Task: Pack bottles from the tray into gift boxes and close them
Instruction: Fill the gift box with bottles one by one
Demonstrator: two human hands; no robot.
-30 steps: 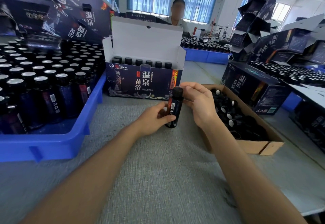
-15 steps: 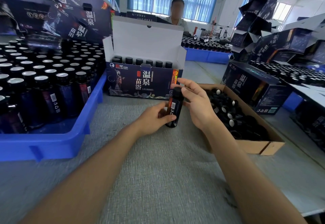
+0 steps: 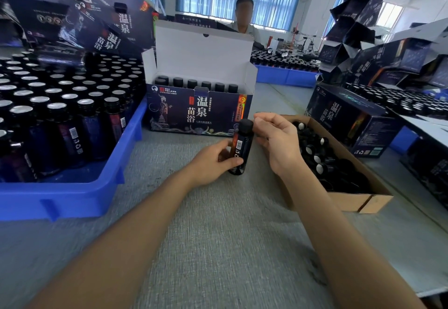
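Observation:
My left hand (image 3: 213, 163) grips a dark bottle (image 3: 240, 149) with a black cap, holding it upright on the grey table. My right hand (image 3: 278, 138) sits just right of the cap with its fingers loosely curled; I cannot tell whether they touch the cap. Behind the bottle stands an open gift box (image 3: 198, 114), its white lid flap raised and a row of capped bottles (image 3: 198, 83) inside. At the left, a blue tray (image 3: 116, 163) is packed with several silver-topped bottles (image 3: 55, 124).
A cardboard box (image 3: 363, 202) of loose black caps lies right of my right hand. A closed gift box (image 3: 351, 119) stands further right. Flat and stacked gift boxes (image 3: 97, 17) lean at the upper left. A person (image 3: 244, 15) stands across the table.
My right hand was wrapped over the cap, spread its fingers open, and now curls them again beside the cap. My left hand and the bottle stay put.

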